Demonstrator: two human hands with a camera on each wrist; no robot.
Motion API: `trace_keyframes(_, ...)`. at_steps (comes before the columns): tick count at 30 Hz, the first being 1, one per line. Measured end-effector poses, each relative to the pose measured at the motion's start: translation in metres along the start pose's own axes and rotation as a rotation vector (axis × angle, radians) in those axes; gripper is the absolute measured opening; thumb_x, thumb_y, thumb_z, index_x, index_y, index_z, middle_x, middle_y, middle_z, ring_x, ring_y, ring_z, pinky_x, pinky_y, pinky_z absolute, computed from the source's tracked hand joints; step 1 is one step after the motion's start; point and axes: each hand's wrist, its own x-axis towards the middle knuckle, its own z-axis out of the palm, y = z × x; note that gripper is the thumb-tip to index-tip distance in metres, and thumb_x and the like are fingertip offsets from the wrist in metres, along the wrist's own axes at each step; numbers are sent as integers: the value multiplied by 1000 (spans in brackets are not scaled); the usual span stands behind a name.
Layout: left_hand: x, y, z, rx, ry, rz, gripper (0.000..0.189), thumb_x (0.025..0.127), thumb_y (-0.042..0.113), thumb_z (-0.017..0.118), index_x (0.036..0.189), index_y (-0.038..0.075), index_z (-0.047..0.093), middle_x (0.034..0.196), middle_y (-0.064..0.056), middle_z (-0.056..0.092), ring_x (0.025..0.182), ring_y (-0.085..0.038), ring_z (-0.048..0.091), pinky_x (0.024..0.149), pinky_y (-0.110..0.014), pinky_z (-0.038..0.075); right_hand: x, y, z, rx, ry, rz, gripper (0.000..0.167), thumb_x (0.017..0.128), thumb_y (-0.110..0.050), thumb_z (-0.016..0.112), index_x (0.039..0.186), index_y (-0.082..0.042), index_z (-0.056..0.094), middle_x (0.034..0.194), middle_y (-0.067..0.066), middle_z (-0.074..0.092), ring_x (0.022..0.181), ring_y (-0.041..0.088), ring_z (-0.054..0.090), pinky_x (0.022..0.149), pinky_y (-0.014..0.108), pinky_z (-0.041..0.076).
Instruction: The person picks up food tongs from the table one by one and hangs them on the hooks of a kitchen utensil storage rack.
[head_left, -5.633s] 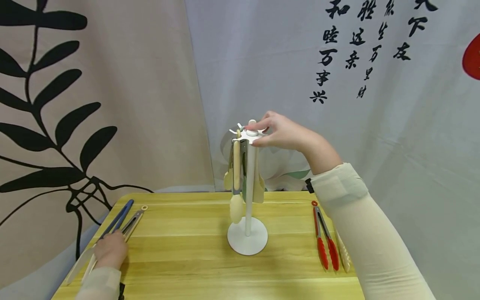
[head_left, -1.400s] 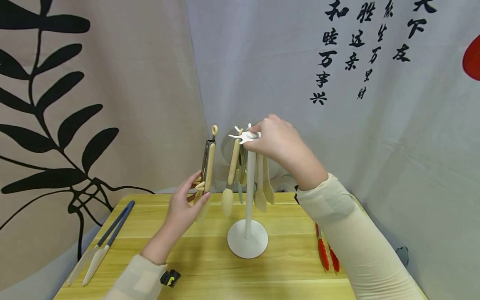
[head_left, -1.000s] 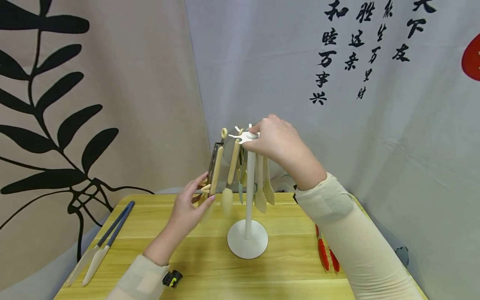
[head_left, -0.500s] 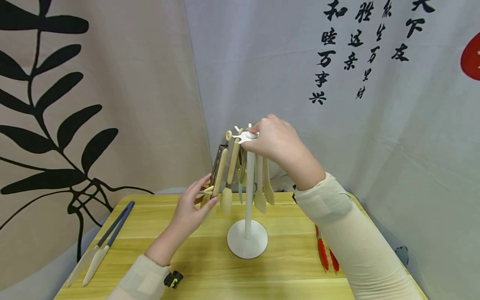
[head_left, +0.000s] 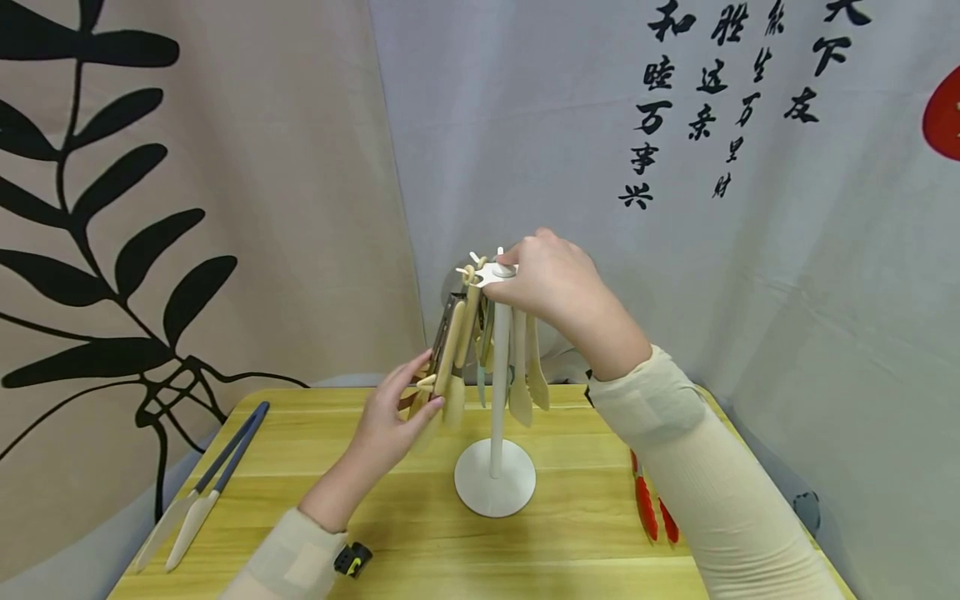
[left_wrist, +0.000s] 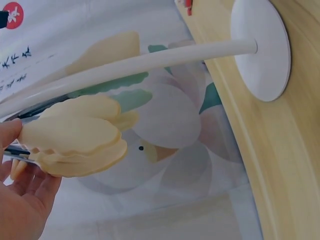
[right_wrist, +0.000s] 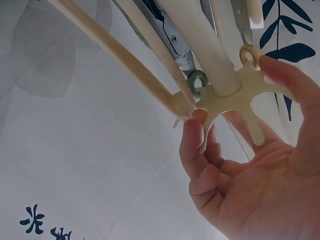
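Observation:
My left hand point(head_left: 393, 417) grips cream-handled kitchen tongs point(head_left: 452, 337) near their lower end, tilted, with the pull ring up at a prong of the white utensil rack point(head_left: 497, 400). In the left wrist view, the scalloped cream heads of tongs point(left_wrist: 75, 135) lie beside the fingers of my left hand point(left_wrist: 25, 210). My right hand point(head_left: 558, 283) pinches the rack's pronged top from above. Several cream and green utensils hang there, partly hidden by one another. Seen by the right wrist camera, my right hand point(right_wrist: 250, 185) has fingers and thumb at the pronged top point(right_wrist: 220, 102).
Blue-handled tongs point(head_left: 236, 454) with pale heads lie at the table's left edge. Red tongs point(head_left: 645, 504) lie at the right, partly behind my right sleeve. The rack's round base point(head_left: 495, 492) stands mid-table, with a printed curtain point(head_left: 300, 183) behind.
My left hand picked up the cream tongs from the left of the table and brought them to the rack. Lately they moved right and slightly down, ring reaching the prong. My right hand stays put.

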Motion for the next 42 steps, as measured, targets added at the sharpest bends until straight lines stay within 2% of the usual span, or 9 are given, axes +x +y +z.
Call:
trace_keyframes(12,1,4,6,-25,-13,0,63,86,19,69,143,22,42,129,-9,54,113,-27,56,84,-38,54,0,0,0,-2,4,-3,47,80,-39,60,124,-24,64,105,4,55,91,20,47,72,33,42)
trace_keyframes(19,2,5,11,-48,-34,-38,63,86,18,70,142,23,43,124,-7,56,109,-26,57,83,-33,55,-1,0,1,-4,10,0,48,80,-40,60,124,-24,64,104,5,54,89,21,47,71,34,43)
trace_keyframes(27,4,6,13,-70,-90,-74,63,86,19,70,141,21,41,120,-5,56,110,-22,57,85,-29,54,-3,2,4,-21,26,-1,50,79,-41,58,127,-26,62,105,6,51,87,23,49,71,35,43)
trace_keyframes(35,7,6,14,-88,-101,-97,62,85,21,72,139,25,42,121,-2,53,108,-20,56,84,-27,54,-2,3,6,-42,45,-10,51,79,-43,58,128,-28,60,102,6,50,85,24,50,68,36,43)
trace_keyframes(42,9,6,19,-92,-100,-106,63,85,20,72,139,24,41,122,-4,51,108,-21,55,83,-29,55,-3,4,8,-41,56,-19,53,80,-45,58,130,-28,59,104,6,50,85,23,50,70,36,44)
